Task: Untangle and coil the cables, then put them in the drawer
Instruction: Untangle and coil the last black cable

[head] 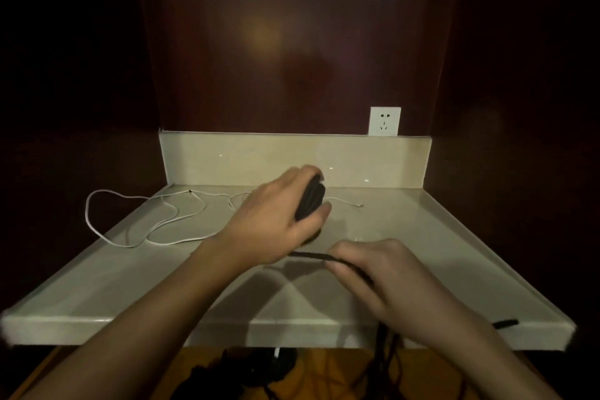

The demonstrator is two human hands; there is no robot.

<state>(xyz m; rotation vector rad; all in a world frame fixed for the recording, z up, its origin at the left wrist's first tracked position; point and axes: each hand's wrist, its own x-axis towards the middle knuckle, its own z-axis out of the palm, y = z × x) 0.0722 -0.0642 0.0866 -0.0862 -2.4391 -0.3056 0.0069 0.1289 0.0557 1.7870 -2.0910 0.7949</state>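
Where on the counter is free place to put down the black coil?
Bare counter on the right, below the wall socket, and the front left corner. The white cable crowds the back left; both hands and the black cable fill the middle.

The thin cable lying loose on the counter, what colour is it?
White cable, clearest in the head view.

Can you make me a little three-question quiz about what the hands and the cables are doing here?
1. True or false: the left hand holds a coiled bundle of black cable.
2. Which cable lies loose on the countertop? A) white cable B) red cable C) yellow cable
3. Fill in: the right hand pinches a strand of the ____ cable.

Key: 1 true. 2 A. 3 black.
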